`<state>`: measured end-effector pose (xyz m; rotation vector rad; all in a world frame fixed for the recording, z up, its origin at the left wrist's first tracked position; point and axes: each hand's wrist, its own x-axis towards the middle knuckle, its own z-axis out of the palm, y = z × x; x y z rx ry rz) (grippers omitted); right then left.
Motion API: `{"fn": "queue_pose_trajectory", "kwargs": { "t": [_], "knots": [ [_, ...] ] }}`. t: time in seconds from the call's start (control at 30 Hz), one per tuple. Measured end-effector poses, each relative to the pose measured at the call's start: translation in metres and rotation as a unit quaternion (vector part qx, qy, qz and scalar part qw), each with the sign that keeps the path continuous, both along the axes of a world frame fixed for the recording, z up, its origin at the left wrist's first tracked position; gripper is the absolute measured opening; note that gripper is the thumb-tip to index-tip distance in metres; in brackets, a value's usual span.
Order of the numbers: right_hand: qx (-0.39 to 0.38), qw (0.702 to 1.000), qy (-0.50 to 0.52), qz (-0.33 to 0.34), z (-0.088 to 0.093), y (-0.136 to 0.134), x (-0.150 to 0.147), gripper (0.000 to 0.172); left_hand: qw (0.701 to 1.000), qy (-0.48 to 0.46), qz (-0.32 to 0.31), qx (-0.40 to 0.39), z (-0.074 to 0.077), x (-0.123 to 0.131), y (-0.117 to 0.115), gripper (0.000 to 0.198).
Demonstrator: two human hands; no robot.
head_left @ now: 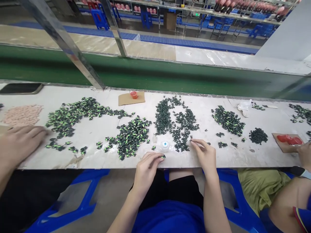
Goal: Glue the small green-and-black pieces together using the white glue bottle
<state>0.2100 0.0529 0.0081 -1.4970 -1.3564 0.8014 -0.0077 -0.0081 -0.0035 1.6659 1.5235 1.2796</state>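
My left hand (148, 166) pinches a small black-and-green piece (163, 156) between thumb and fingertips, just above the table's near edge. My right hand (206, 157) has its thumb and forefinger closed at a tiny dark green piece (191, 137), at the right side of a loose pile of dark green oblong pieces (163, 118). Between my hands stands a small clear, round-based bottle with a blue tip (165, 145). Left of it lies a heap of black-and-green pieces (133, 137), with one single piece (153, 148) apart from it.
More piles lie on the white table (107, 129): black-and-green pieces (73, 116), pink pieces (23, 115), dark pieces (258, 136). A red cup (133, 94) sits on cardboard. Co-workers' hands (21, 142) flank me. A green-sided conveyor (155, 76) runs behind.
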Motion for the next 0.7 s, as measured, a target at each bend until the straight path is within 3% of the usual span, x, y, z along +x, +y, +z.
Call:
{"fn": "queue_pose_trajectory", "kwargs": {
  "t": [0.13,0.37,0.7],
  "knots": [
    [-0.023,0.995,0.098,0.005,0.010,-0.013,-0.016,0.020,0.999,-0.033,-0.007,0.025,0.007,0.008,0.001,0.015],
    [-0.068,0.978,0.180,0.079,0.017,-0.034,-0.044,0.013,0.997,-0.039,-0.019,0.065,0.013,0.014,0.001,0.017],
    [-0.114,0.960,0.255,0.014,0.015,-0.035,-0.058,0.022,0.996,-0.003,-0.008,0.089,0.012,0.015,0.002,0.018]
  ]
}}
